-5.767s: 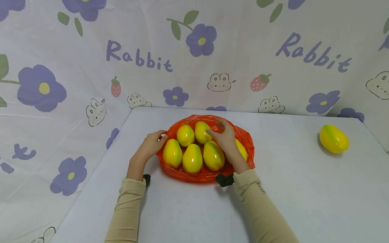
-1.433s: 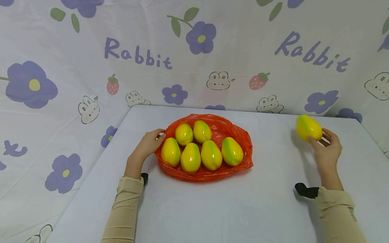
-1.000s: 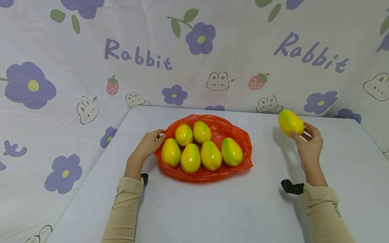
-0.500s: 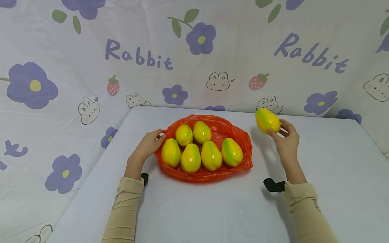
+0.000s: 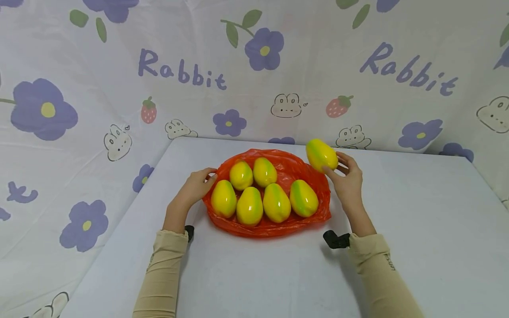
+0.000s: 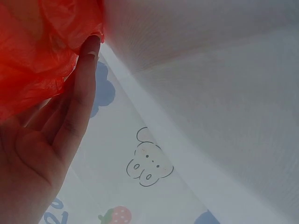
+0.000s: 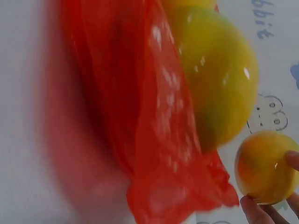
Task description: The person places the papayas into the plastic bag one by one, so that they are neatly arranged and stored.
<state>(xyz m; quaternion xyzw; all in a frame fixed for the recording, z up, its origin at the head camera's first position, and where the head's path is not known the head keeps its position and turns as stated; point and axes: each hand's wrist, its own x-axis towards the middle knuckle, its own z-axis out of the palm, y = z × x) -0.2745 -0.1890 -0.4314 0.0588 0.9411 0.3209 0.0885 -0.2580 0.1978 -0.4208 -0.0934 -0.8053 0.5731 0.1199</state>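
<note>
My right hand [image 5: 348, 180] holds a glossy yellow mango [image 5: 321, 155] with a green streak, thumb on its near side and fingers on the right. This mango is raised over the back right rim of a red plastic bag [image 5: 286, 170], which lies spread on the table with its mouth up. Inside the bag sit several like mangoes [image 5: 249, 206], with bare red plastic at the back right. My left hand [image 5: 195, 187] grips the bag's left rim. In the left wrist view its fingers [image 6: 77, 107] lie along the outside of the plastic, a fingertip at the edge.
The white table [image 5: 421, 229] reaches back to a hanging cloth [image 5: 314, 57] printed with flowers, rabbits and strawberries. Black wrist mounts [image 5: 336, 240] stick out by both cuffs.
My right hand left the bag, picked up the mango from the table's far right, and carried it leftward to the bag's back right rim. The left hand has stayed at the bag's left rim.
</note>
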